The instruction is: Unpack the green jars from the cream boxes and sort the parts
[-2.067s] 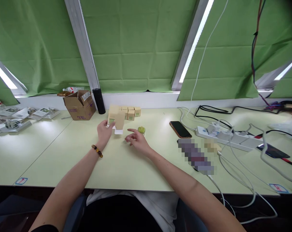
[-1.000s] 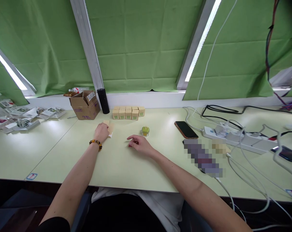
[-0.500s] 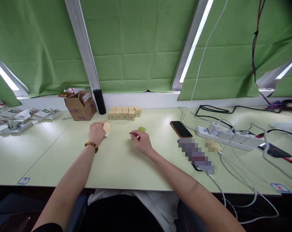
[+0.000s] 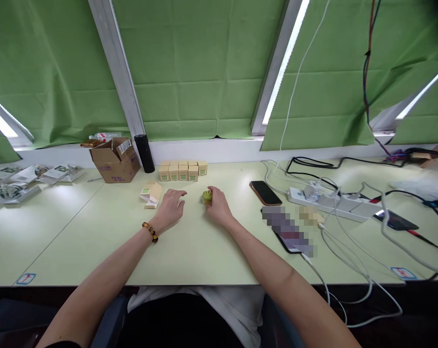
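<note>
My right hand (image 4: 218, 208) has its thumb and fingers around a small round green object (image 4: 206, 197) with a paler lower part; its exact kind is too small to make out. My left hand (image 4: 171, 208) holds nothing, its thumb and fingers apart and turned toward the right hand. Just beyond the left hand, a small tan carton (image 4: 152, 194) lies on the table with its flaps open and a green label showing. Farther back, several small tan boxes (image 4: 183, 172) with green labels stand in tight rows.
An open cardboard box (image 4: 117, 166) and a black cylinder (image 4: 144, 153) stand at the back left. Packaged items (image 4: 21, 186) lie far left. On the right are a phone (image 4: 265, 193), a second phone (image 4: 290, 245), a white power strip (image 4: 329, 205) and tangled cables.
My left hand has let go of the carton and moved right, leaving it on the table. My right hand has closed on the green object. The view has shifted slightly.
</note>
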The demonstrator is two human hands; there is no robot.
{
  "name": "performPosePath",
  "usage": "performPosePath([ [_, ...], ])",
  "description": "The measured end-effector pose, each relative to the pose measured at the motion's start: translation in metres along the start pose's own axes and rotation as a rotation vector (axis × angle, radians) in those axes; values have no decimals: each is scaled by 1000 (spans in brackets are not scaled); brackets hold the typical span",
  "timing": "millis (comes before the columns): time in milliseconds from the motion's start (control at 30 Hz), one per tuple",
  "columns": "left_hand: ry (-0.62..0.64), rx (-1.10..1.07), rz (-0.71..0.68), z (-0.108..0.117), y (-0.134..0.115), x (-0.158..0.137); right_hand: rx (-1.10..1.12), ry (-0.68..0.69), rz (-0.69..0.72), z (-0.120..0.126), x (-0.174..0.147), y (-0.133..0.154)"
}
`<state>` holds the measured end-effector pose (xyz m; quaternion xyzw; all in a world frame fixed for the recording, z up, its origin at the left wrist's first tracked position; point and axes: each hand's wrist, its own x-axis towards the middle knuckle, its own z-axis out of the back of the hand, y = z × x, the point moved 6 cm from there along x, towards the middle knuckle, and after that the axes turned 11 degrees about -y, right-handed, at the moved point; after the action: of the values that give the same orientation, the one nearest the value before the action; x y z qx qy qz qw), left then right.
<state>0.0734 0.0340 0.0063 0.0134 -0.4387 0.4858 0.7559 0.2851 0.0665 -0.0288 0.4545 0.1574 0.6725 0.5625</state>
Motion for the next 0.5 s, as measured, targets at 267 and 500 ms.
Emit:
performPosePath([
  [267,140,-189,217,-10,-2,-1,284,192,67,-24,-15,17],
  [500,70,-312,324,-11,-1,-2,180,205,131,-28,-19,25],
])
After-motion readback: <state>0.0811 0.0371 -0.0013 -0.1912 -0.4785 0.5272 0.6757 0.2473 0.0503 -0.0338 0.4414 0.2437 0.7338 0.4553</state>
